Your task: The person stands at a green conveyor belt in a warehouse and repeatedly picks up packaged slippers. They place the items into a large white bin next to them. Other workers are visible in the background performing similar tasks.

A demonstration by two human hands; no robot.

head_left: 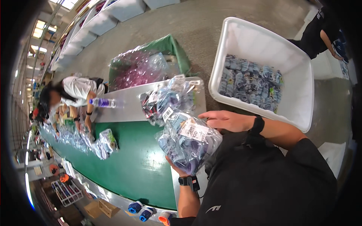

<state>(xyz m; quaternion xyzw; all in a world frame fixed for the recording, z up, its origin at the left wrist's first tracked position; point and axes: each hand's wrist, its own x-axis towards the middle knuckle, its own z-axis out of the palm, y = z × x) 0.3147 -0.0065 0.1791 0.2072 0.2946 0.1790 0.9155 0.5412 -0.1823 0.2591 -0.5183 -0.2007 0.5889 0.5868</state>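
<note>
– Where's the bag (184, 148)?
– Held up at the near end of the green desk (139, 165). It's clear, with pale blue and lilac shoes inside and a white label (194, 132) on the side facing up.
– How is it held?
– The left hand (176, 166) grips it from below, most of its fingers hidden behind the plastic. The right hand (230, 121) is apart from the left, fingers stretched out by the bag's upper right edge. I can't tell whether they touch it.
– What's around it?
– Just beyond, a pile (169, 92) of other clear bags on the grey desk (130, 101), with a bottle (105, 103) farther left. To the right stands a white tub (267, 43) with more bagged shoes at the bottom.
– Anyone nearby?
– A co-worker (77, 88) in a white top, arms reaching over clear bags on the green desk.
</note>
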